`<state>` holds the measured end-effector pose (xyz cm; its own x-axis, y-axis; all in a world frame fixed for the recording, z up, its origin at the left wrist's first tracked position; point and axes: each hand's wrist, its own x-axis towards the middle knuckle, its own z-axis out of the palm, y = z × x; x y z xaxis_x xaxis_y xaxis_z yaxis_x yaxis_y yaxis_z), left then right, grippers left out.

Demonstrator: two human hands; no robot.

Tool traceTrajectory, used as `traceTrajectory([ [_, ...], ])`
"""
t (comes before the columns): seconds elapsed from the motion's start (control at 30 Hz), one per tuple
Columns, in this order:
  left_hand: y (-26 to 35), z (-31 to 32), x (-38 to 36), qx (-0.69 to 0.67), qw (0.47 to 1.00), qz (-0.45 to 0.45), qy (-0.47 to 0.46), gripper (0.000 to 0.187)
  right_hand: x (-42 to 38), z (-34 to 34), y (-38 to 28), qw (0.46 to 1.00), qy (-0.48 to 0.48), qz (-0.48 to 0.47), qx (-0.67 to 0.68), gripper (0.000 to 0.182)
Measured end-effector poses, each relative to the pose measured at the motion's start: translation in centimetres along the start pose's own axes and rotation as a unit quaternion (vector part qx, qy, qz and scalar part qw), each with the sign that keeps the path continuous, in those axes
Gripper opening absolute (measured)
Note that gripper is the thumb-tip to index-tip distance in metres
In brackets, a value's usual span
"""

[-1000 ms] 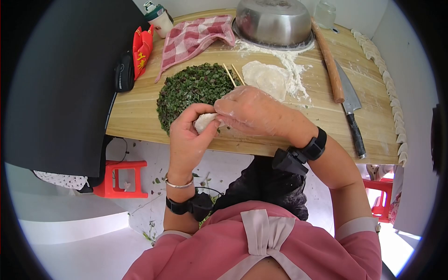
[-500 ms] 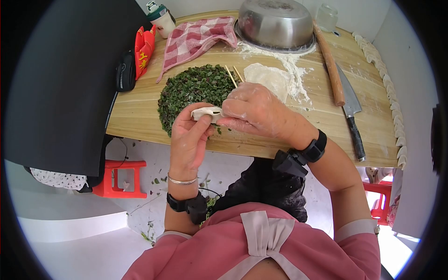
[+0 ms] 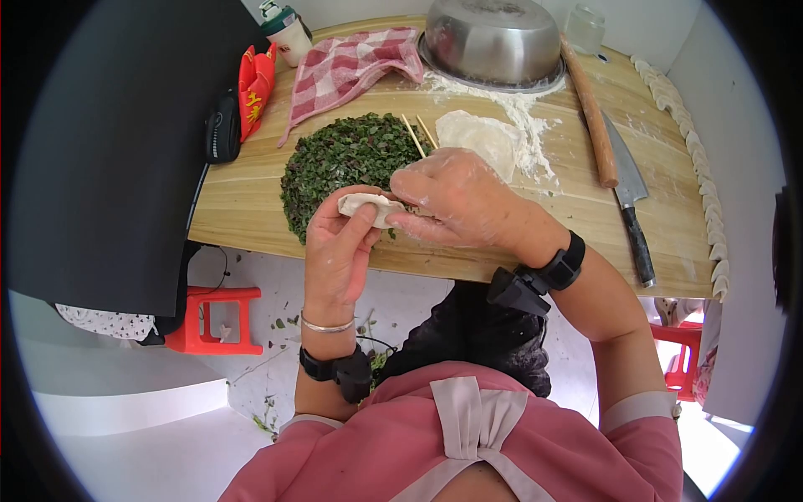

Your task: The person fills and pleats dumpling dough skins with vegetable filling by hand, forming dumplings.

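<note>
A folded piece of white dough (image 3: 365, 208) is pinched between the thumb and fingers of my left hand (image 3: 336, 251), above the table's front edge. My right hand (image 3: 456, 199) touches the dough's right end with its thumb and fingers closed on it, and its knuckles are dusted with flour. Behind both hands lies a heap of chopped green leaves (image 3: 341, 155). Two chopsticks (image 3: 414, 136) stick out beyond my right hand; their lower ends are hidden. Flat round dough wrappers (image 3: 481, 142) lie just behind my right hand.
On the wooden table (image 3: 242, 197) are an upturned metal basin (image 3: 493, 42), loose flour, a rolling pin (image 3: 590, 117) and a knife (image 3: 637, 243). A row of dumplings (image 3: 696, 151) lines the right edge. A checked cloth (image 3: 351, 71) and a bottle (image 3: 286, 35) are at the back left.
The opening in the dough that showed a dark gap is now pressed closed. My right hand has shifted slightly, its fingers farther left over the dough.
</note>
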<state>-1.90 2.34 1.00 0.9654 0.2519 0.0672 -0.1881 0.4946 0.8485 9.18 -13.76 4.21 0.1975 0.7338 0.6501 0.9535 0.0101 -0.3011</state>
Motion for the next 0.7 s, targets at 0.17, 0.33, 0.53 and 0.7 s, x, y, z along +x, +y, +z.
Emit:
traceTrajectory([
  [0.17, 0.0, 0.4, 0.0, -0.005, 1.0, 0.018, 0.004, 0.02, -0.2, 1.0, 0.4, 0.999, 0.025, -0.009, -0.041, 0.019],
  [0.33, -0.1, 2.0, 0.1, -0.023, 0.999, 0.025, 0.001, 0.024, -0.1, 1.2, -0.1, 0.998, 0.039, 0.007, -0.043, 0.016],
  [0.53, -1.7, 1.2, 0.0, -0.006, 0.999, 0.046, 0.019, 0.029, -0.1, 0.6, 0.3, 0.999, 0.001, 0.035, -0.012, 0.018],
  [0.7, -1.4, 0.7, -0.3, 0.064, 0.997, 0.029, -0.009, 0.027, 0.1, -0.7, -0.2, 0.987, -0.082, 0.108, 0.092, 0.027],
])
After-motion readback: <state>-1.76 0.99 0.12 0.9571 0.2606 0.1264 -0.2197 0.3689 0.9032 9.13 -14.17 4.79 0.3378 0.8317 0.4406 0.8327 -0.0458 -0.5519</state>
